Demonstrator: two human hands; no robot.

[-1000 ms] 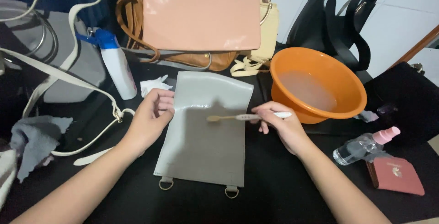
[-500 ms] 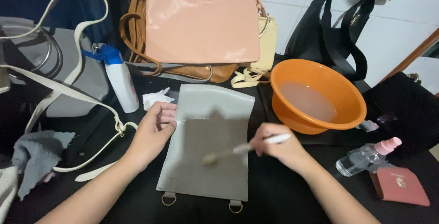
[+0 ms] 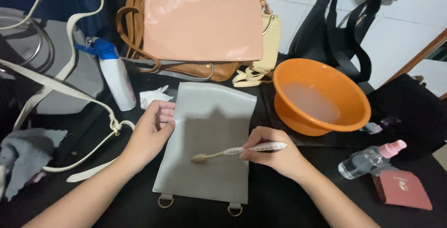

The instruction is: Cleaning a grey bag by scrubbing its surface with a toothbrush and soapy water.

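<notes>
Flat grey leather pouch [image 3: 207, 144]: left hand [image 3: 151, 132] pressing its left edge to steady it; right hand [image 3: 274, 156] grasping white toothbrush [image 3: 237, 151], bristles on its face

This looks like a home corner or small workroom turned over to bag care, though the narrow view leaves it unclear which. A dark table [image 3: 288, 209] pushed against a white tiled wall [image 3: 400, 23] is crowded with handbags: a pink bag [image 3: 202, 20] leaning on a tan one [image 3: 135, 27], a black bag [image 3: 340, 27] and a cream strap [image 3: 60, 88] (all set down loosely, not displayed as in a shop). Cleaning things sit among them: an orange basin [image 3: 321, 98] of cloudy water, a white bottle with a blue cap [image 3: 114, 74], a small clear bottle with a pink cap [image 3: 370, 159] and a grey cloth [image 3: 23, 156].
</notes>
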